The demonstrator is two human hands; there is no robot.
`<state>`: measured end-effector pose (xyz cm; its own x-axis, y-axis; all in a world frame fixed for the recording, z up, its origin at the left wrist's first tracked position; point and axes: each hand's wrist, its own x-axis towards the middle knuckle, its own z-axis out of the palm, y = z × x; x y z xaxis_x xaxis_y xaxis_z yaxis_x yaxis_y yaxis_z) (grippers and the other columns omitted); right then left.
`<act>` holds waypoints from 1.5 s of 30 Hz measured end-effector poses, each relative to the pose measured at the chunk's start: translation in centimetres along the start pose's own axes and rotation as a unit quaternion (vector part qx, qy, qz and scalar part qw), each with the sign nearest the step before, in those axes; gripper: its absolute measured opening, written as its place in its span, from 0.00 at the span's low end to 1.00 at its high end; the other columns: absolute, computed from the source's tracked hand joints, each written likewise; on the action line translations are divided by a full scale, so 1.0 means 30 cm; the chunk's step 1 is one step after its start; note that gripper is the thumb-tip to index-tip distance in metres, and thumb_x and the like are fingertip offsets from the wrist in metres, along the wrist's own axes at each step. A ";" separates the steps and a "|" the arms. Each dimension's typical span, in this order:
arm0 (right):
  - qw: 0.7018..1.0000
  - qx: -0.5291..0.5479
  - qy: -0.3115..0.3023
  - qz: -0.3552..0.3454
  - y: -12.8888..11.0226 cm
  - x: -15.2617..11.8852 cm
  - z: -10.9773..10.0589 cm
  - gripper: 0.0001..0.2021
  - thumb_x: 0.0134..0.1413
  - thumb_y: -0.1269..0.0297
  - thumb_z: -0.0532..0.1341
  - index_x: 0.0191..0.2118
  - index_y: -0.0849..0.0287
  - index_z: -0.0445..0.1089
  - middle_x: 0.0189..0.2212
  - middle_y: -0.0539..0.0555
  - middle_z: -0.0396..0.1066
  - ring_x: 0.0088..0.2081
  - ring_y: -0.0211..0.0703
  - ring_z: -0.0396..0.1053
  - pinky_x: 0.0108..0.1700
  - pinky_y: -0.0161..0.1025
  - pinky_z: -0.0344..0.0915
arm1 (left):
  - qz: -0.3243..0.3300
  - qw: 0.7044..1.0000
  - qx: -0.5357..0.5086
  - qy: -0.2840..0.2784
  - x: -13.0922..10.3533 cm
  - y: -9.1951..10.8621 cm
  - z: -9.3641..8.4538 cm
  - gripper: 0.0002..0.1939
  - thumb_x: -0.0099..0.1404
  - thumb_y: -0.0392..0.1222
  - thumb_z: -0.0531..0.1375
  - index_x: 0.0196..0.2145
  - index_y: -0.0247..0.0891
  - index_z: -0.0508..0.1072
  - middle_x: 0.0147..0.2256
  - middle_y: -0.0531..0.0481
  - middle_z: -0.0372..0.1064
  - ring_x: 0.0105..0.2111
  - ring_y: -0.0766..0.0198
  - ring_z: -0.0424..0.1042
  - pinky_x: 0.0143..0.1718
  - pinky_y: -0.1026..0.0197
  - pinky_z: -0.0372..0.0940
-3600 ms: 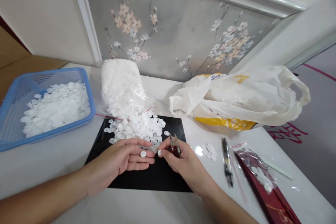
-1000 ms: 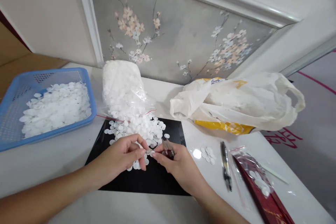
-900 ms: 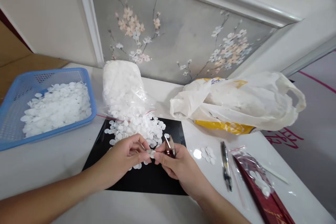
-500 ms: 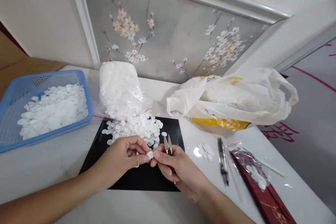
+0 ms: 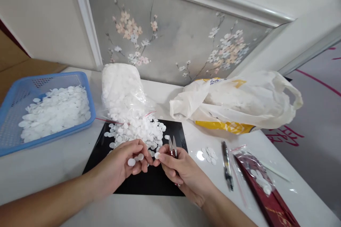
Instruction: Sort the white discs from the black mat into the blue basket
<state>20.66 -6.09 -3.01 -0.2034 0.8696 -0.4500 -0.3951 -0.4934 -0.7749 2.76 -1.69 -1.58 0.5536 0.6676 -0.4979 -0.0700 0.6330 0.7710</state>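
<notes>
My left hand (image 5: 119, 161) is half turned up over a black mat (image 5: 149, 186), its curled fingers holding several small white discs (image 5: 131, 162). Opposite it, my right hand (image 5: 181, 168) pinches one white disc (image 5: 157, 155) between thumb and forefinger. Thread snips (image 5: 172, 145) are also gripped in that hand, blades pointing away from me and slightly apart, the handles mostly hidden by the fingers. Just beyond both hands lies a loose pile of white discs (image 5: 144, 127). It spills from a clear plastic bag (image 5: 121, 85) full of them.
A blue basket (image 5: 92, 113) of white discs stands at the left. On the right are a white-and-yellow plastic bag (image 5: 239, 103), a small group of discs (image 5: 209, 155), a black pen (image 5: 227, 165) and a red packet (image 5: 269, 198). A floral wall panel (image 5: 181, 35) rises behind the table.
My left fingers have drawn back to the left from the right fingertips and loosened, showing discs in them. One disc is now in the right-hand pinch. The snips stay in my right hand.
</notes>
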 end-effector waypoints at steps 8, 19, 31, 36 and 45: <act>0.999 -0.041 0.008 -0.011 0.010 0.005 -0.008 0.19 0.43 0.52 0.72 0.28 0.60 0.64 0.12 0.39 0.54 0.15 0.25 0.41 0.17 0.31 0.35 | 0.025 0.999 0.028 0.010 -0.004 -0.020 0.005 0.18 0.67 0.54 0.55 0.37 0.37 0.75 0.33 0.47 0.73 0.34 0.60 0.71 0.31 0.62 0.59; 0.981 -0.187 0.004 -0.053 0.036 0.000 0.022 0.18 0.43 0.54 0.70 0.26 0.58 0.62 0.16 0.42 0.60 0.18 0.29 0.47 0.21 0.32 0.43 | 0.032 0.993 0.112 -0.010 0.001 -0.017 0.009 0.17 0.57 0.54 0.65 0.28 0.36 0.70 0.23 0.54 0.68 0.23 0.70 0.63 0.23 0.66 0.51; 0.977 -0.200 0.007 -0.066 0.013 -0.016 0.005 0.18 0.45 0.50 0.70 0.27 0.59 0.67 0.22 0.49 0.71 0.21 0.32 0.50 0.24 0.35 0.45 | 0.027 0.991 0.132 -0.005 -0.007 -0.001 0.015 0.09 0.55 0.45 0.65 0.29 0.36 0.72 0.24 0.53 0.71 0.22 0.70 0.61 0.25 0.65 0.53; 0.992 -0.115 -0.024 -0.034 0.020 -0.009 -0.004 0.18 0.44 0.52 0.71 0.28 0.58 0.64 0.19 0.44 0.65 0.18 0.28 0.43 0.20 0.34 0.37 | 0.057 0.990 0.125 -0.013 0.004 -0.017 0.003 0.08 0.56 0.42 0.65 0.31 0.36 0.72 0.28 0.51 0.73 0.27 0.67 0.68 0.28 0.65 0.59; 1.000 -0.006 -0.023 0.015 0.018 -0.003 -0.002 0.16 0.45 0.57 0.71 0.26 0.59 0.65 0.18 0.44 0.60 0.18 0.28 0.46 0.20 0.33 0.39 | 0.038 0.991 0.124 0.018 -0.002 -0.018 -0.001 0.05 0.54 0.37 0.64 0.30 0.37 0.72 0.26 0.53 0.72 0.28 0.64 0.73 0.27 0.65 0.62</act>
<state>20.53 -6.44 -3.41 -0.2561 0.8546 -0.4517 -0.3780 -0.5186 -0.7669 2.76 -2.07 -1.99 0.5238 0.7262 -0.4452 0.0977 0.4680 0.8783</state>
